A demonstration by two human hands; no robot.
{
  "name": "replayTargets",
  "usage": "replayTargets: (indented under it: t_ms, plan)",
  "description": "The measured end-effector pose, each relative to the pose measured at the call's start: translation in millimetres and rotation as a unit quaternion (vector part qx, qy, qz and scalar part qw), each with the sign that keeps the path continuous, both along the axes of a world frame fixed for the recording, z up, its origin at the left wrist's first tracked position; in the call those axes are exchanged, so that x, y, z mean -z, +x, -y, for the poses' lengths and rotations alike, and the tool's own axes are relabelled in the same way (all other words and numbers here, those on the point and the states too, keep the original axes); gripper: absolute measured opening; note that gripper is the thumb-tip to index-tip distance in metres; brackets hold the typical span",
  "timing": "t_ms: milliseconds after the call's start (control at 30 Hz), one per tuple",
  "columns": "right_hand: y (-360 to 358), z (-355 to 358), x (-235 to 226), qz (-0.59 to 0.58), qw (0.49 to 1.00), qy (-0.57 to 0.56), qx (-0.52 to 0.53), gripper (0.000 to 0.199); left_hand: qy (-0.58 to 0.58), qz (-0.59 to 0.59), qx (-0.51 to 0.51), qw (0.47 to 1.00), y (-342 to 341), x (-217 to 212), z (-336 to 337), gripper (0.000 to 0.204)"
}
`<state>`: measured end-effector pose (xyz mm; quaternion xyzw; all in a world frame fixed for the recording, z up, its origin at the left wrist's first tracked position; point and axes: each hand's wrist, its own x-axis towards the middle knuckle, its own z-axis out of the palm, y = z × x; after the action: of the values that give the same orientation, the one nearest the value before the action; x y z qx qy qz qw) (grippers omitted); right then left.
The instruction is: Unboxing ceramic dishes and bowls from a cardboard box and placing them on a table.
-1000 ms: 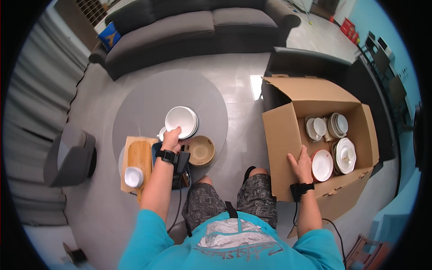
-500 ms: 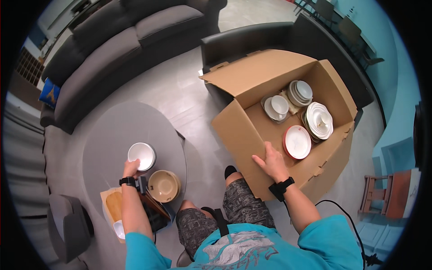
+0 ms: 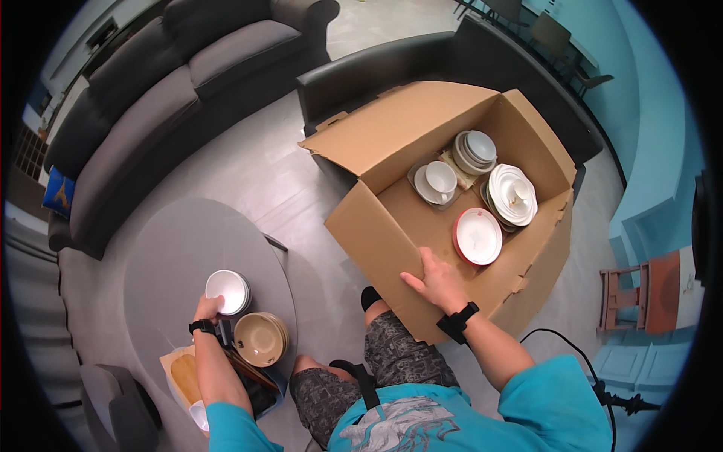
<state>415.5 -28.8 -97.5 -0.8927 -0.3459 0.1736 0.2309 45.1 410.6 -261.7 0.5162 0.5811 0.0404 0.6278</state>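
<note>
Beyond the round grey table [image 3: 184, 252], a dark sofa [image 3: 158, 113] runs along the pale floor, and a black leather seat [image 3: 376, 81] backs the large open cardboard box [image 3: 376, 245] to the right. Over the last second the view swings right and tilts — the box now lies closer to the middle, and the table slides down toward the lower left. Both hands keep their places through that turn, so the person, as I judge it, spans two stations at once: bowls on one side, box on the other.

Toward the table's right edge, the left hand [image 3: 208, 309] is closed on the stack of white bowls [image 3: 227, 291], thumb over the rim, fingers mostly hidden; I cannot tell whether the stack is lifted or resting. Just beside it, nearer the table's near edge, stand the beige bowls [image 3: 259, 339], with a wooden board [image 3: 184, 379] at the lower left.

The right hand [image 3: 442, 285] lies spread on the box's near left edge, thumb held apart; whether it grips the cardboard is unclear. Inside — toward the far and right walls — sit a white cup [image 3: 441, 175], a pile of small dishes [image 3: 480, 146], a lidded white dish [image 3: 512, 192] and a red-sided bowl [image 3: 477, 236].
</note>
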Motion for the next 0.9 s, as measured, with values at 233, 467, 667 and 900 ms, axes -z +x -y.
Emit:
replayTargets:
  t_ms: [233, 467, 667, 900]
  plan:
    - [1.5, 2.6, 8.4, 0.024, 0.999, 0.025, -0.012, 0.049, 0.013, -0.025, -0.026, 0.999, -4.9, 18.6, -1.7, 0.036]
    - [1.9, 4.4, 10.8, 0.015, 1.000, 0.024, -0.006, 0.049, 0.005, -0.099, -0.006, 0.995, -11.0, 12.4, -10.1, 0.039]
    - [2.2, 7.0, 15.6, 0.017, 0.999, 0.028, -0.014, 0.049, 0.038, -0.141, 0.012, 0.989, 10.0, -38.6, 1.4, 0.044]
    - [0.5, 9.4, 14.9, 0.027, 0.999, 0.015, -0.017, 0.047, 0.496, -0.189, 0.158, 0.832, 46.8, -109.9, 30.5, 0.030]
